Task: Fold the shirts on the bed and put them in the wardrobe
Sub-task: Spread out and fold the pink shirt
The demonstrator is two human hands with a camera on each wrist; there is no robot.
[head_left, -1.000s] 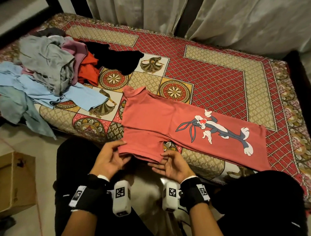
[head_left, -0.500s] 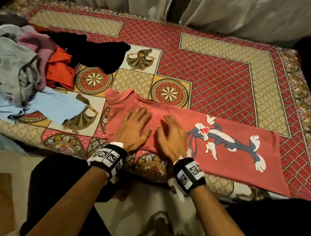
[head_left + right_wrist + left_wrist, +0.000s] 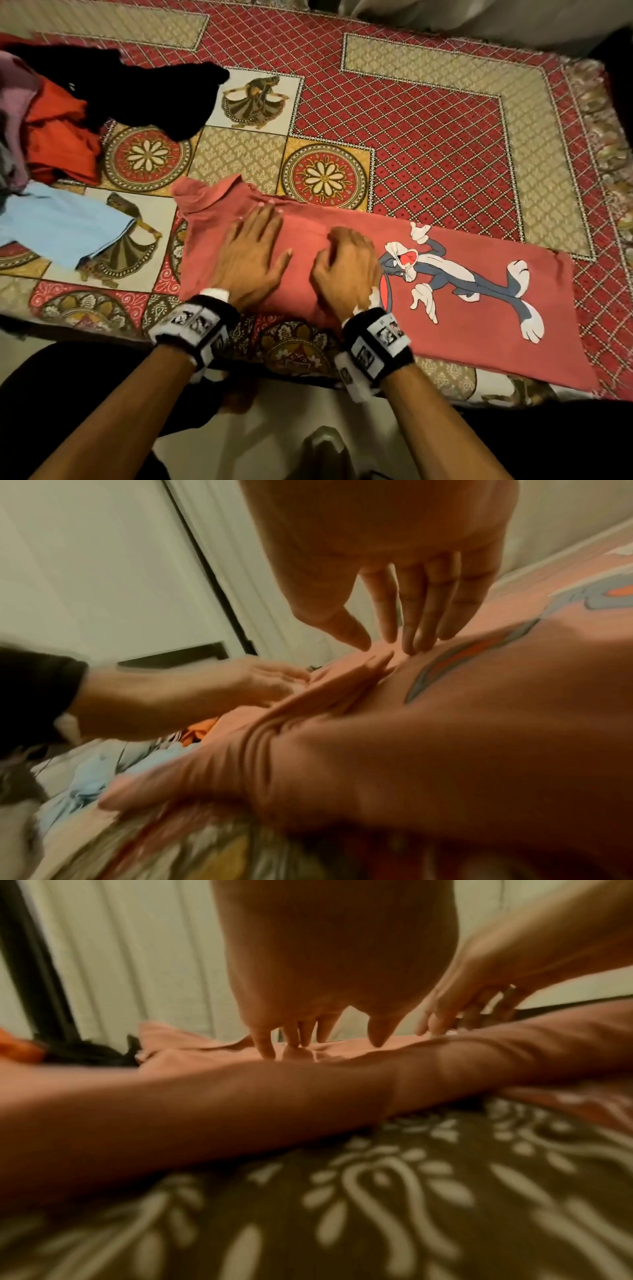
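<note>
- Change from a second ago: both hands then held the near sleeve edge of the pink shirt (image 3: 479, 308) at the bed's front edge; that sleeve is now turned over onto the body of the shirt, and both hands lie palm-down on top of it.
- Left hand (image 3: 253, 257): fingers straight and slightly spread, pressing the folded part just below the collar (image 3: 202, 195); the left wrist view shows the fingertips (image 3: 267, 1047) touching the cloth, holding nothing.
- Right hand (image 3: 346, 267): flat on the shirt just beside the left hand, its fingers (image 3: 421, 631) straight and close together (nothing gripped), next to the rabbit print (image 3: 462, 274).
- Meaning for the task (a judgement): the first lengthwise fold appears laid and is being smoothed; further folds and the carry to the wardrobe are not yet done.
- Shirt's place: along the near edge of the bed (image 3: 445, 137), collar toward the person's left, hem toward the right.
- Shirt's look: salmon pink, soft and thin, with a grey-and-white cartoon rabbit across the chest; a raised crease runs under the hands in the right wrist view.
- Other garments: an unfolded pile at far left, including a black garment (image 3: 137, 92), an orange one (image 3: 61, 144) and a light blue one (image 3: 58, 226), well apart from the hands.
</note>
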